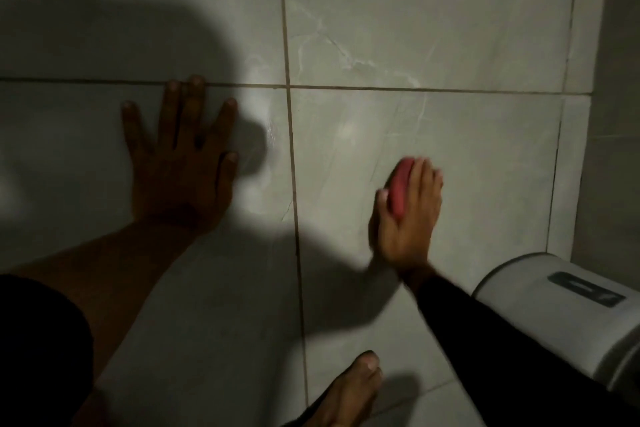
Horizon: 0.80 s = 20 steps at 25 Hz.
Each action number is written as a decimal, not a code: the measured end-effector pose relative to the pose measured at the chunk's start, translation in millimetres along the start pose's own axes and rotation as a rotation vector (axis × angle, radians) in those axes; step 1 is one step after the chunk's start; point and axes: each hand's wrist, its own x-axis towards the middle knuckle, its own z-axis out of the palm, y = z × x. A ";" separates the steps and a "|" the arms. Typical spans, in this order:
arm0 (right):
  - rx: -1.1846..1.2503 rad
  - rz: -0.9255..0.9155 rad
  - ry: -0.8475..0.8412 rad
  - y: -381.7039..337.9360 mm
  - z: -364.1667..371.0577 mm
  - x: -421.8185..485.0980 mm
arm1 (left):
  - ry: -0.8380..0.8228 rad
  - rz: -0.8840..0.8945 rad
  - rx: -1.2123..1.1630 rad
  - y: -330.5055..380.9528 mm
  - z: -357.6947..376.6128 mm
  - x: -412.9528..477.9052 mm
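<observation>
- While the right grip (pixel 408 218) is clamped on the red scrubbing pad (pixel 400 189), the pad lies under its fingers and against the floor tile (pixel 467 149). The thumb sits on the pad's left edge and the fingers lie over its top. This hold appears chosen to press down and push sideways in one action.
- The pad sits at the fingertip end of the right grip. Only its left side shows, so it cannot be told whether it is a sponge or a brush.
- The fingertips of the right grip are blurred. The step in hand is judged to be a scrubbing stroke on this tile.
- The left grip (pixel 180 166) is spread apart and flat on the floor, with straight fingers, and holds nothing. It lies well to the left of the right grip. It most likely props the body's weight so that the right grip works freely.
- A grout line (pixel 294 184) runs between the two grips.
- A white rounded container (pixel 561 315) stands near the right wrist on its outer side, close beside the dark sleeve (pixel 502 350). It may limit strokes in that direction.
- A bare foot (pixel 349 388) rests behind the right grip, toward the person, for balance.
</observation>
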 end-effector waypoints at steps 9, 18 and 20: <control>-0.045 -0.465 -0.015 -92.3 19.0 10.8 | 0.015 -0.006 0.011 -3.7 3.1 0.5; -0.024 -0.597 0.023 -137.2 33.0 21.1 | -0.010 -0.014 0.004 -1.2 0.0 1.5; -0.068 -0.650 -0.134 -89.1 38.9 -56.0 | -0.021 -0.010 0.003 -2.3 -0.4 1.3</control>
